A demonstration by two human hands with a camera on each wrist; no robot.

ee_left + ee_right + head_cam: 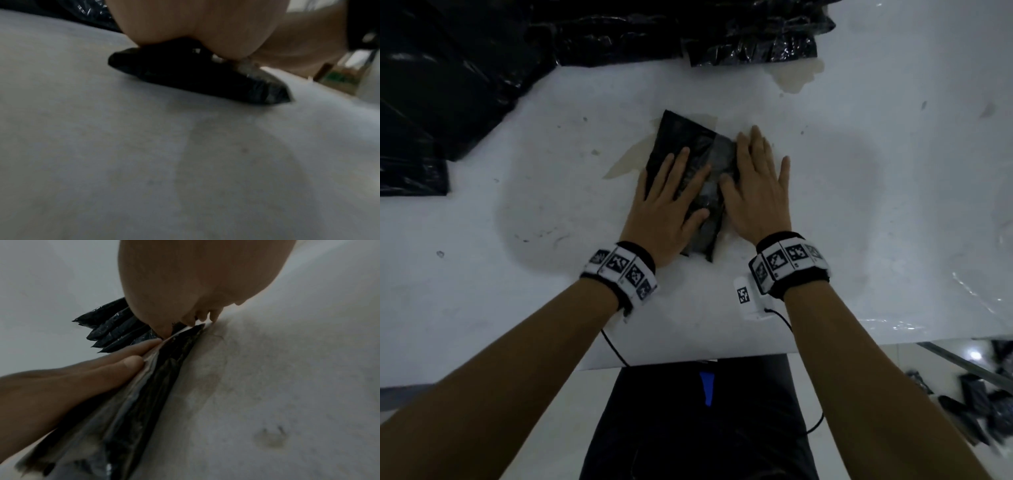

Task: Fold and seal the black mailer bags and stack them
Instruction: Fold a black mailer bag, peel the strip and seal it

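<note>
Both forearms reach straight out over the white table [859, 171], palms down, each wrist wrapped in a band of black-and-white markers. The left hand [671, 205] lies flat on the folded black mailer bag [688, 140], fingers straight and spread a little, pointing up and to the right along the bag, the thumb resting by its shinier right strip. The right hand [760, 185] is flat too, fingers straight and fanned; its thumb and the inner edge of the palm press on the bag's right edge while the outer fingers lie on the bare table just beside it. Neither hand curls round anything; both simply press down. From the right wrist view, the left hand's fingers [115, 368] lie along the glossy fold of the bag [144, 402], and the right hand's fingertips [213, 316] touch down at its far corner. From the left wrist view, the heel of the left hand [195, 24] sits on the bag's near end [195, 76], which bulges slightly off the table. The bag lies slanted in the middle of the table, under and between the two hands. A heap of loose black mailer bags [465, 68] covers the far left corner, well apart, and a smaller pile [753, 44] sits at the far edge. More black packets [979, 411] lie on the floor at the lower right.
</note>
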